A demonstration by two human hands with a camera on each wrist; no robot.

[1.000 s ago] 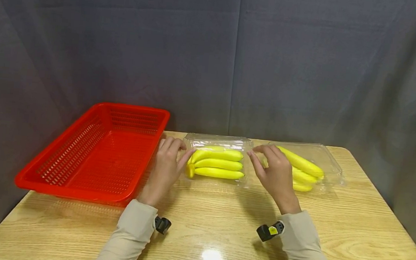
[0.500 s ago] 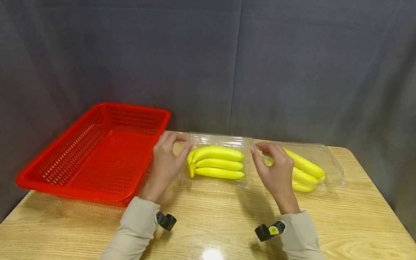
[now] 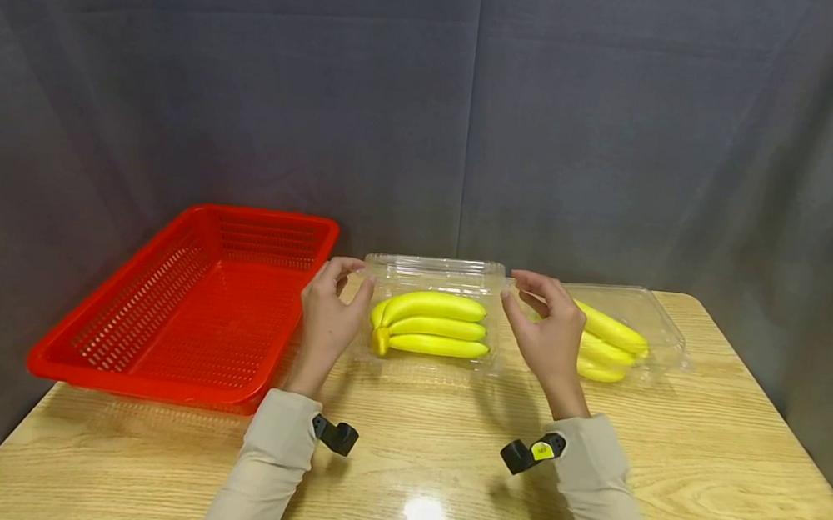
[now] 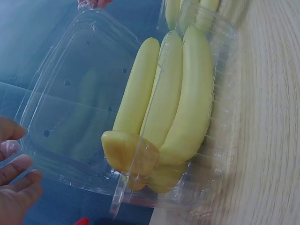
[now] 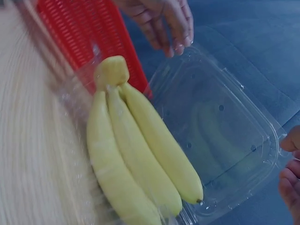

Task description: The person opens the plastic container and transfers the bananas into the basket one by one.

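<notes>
A clear plastic clamshell box [image 3: 434,272] sat on the table beside a red basket, its ventilated lid [image 4: 70,103] raised upright behind a bunch of three yellow bananas [image 3: 430,333] lying sideways, stem left.

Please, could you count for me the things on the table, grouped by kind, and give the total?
Red basket: 1
Clear plastic boxes: 2, one open with both hands on its lid (left hand, right hand), one farther right
Banana bunches: 2, one in the open box, one in the other
Total: 5 things
</notes>
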